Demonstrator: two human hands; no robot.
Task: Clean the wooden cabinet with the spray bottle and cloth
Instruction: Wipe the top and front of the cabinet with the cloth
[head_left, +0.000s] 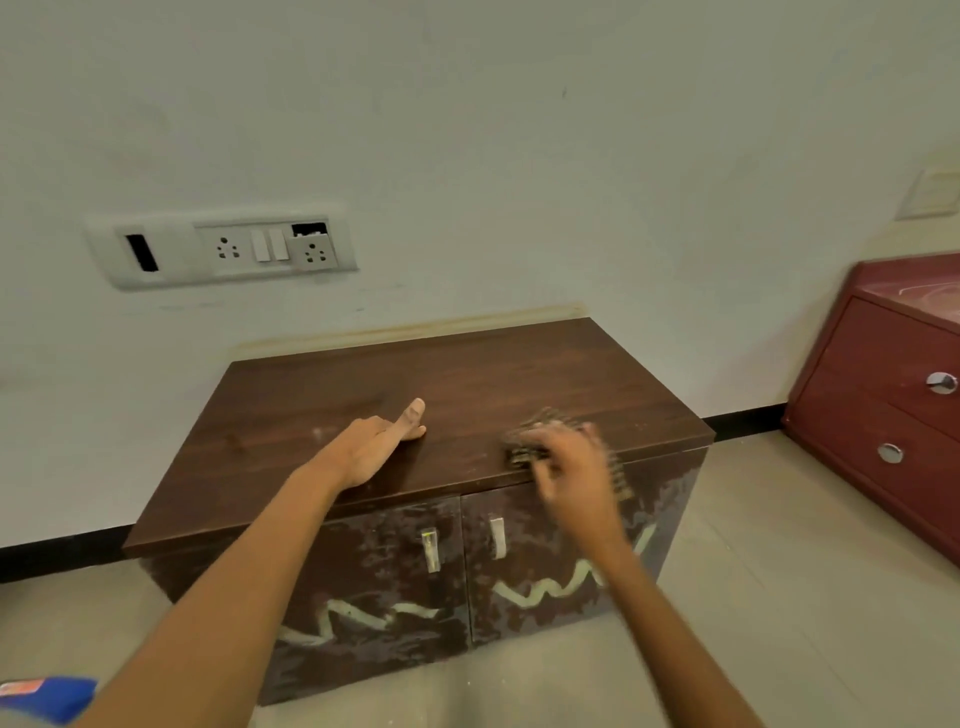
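Observation:
A low dark wooden cabinet (322, 395) stands against the wall, with two stained doors and pale scribbles on their fronts. My left hand (379, 441) rests flat on its top near the front edge, fingers straight. My right hand (566, 462) grips a brownish striped cloth (524, 441) on the top close to the front edge; hand and cloth are blurred by motion. A blue object with a red and white label (47, 699) shows at the bottom left corner; I cannot tell whether it is the spray bottle.
A reddish drawer unit (883, 395) with round metal knobs stands at the right. A switch and socket panel (223, 249) sits on the wall above the cabinet. Two metal handles (462, 540) hang on the cabinet doors. Tiled floor (779, 597) lies around the cabinet.

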